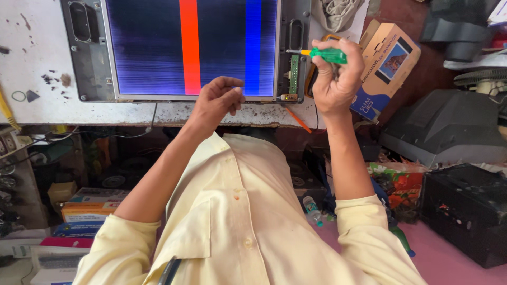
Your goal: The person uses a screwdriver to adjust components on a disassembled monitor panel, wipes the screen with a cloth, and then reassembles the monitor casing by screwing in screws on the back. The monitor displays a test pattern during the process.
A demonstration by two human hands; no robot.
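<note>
White bench edge (79, 113): right hand (335, 74) grips green screwdriver (327, 54) beside panel (190, 47).

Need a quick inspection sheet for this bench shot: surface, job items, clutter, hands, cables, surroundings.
Surface: white bench top, stained and chipped.
Job's things: bare display panel lit, showing a red and a blue vertical stripe; small green circuit board at its right edge; green-handled screwdriver.
Clutter: cardboard box, grey cloth.
Hands: right hand shut on the screwdriver; left hand loosely curled at the panel's lower edge, empty.
Cables: thin wire hanging off the bench edge.
Surroundings: black monitor housings, boxes below.
</note>
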